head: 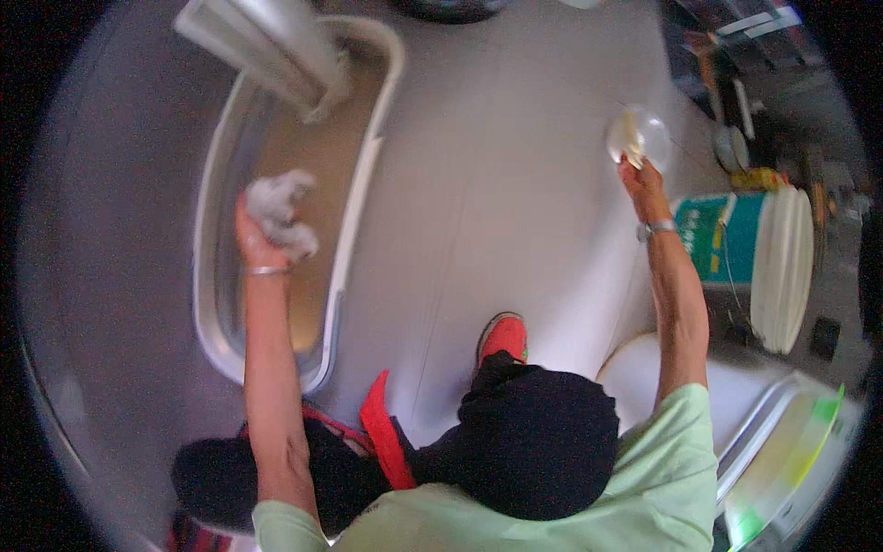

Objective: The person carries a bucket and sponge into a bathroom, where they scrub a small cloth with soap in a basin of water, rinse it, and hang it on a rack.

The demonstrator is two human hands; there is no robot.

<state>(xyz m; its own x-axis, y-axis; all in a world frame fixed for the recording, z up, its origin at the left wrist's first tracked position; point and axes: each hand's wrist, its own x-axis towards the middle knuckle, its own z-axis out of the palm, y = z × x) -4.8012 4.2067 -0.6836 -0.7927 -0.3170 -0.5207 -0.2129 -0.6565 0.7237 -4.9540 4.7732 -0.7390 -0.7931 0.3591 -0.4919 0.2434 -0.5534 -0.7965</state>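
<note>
My left hand (259, 231) grips a crumpled pale grey cloth (276, 203) above a long, deep tub with a white rim (355, 207). Brownish liquid or a brown bottom shows inside the tub; blur leaves it unsettled. At the tub's far end a blurred pale cylindrical object (276, 48) leans over the rim and reaches inside. On the other side, with that arm stretched forward, my right hand (640, 176) pinches a clear, round, shiny item (652, 138), perhaps a lid or shallow dish, by its near edge. A pale yellowish strip shows across it.
At the right lies or stands a green and blue pail (724, 238) with a white lid, a yellow item (755, 179) beside it. A large white container (679, 379) and a green-edged tub (779, 469) are at the lower right. My red shoe (503, 337) rests on the grey floor.
</note>
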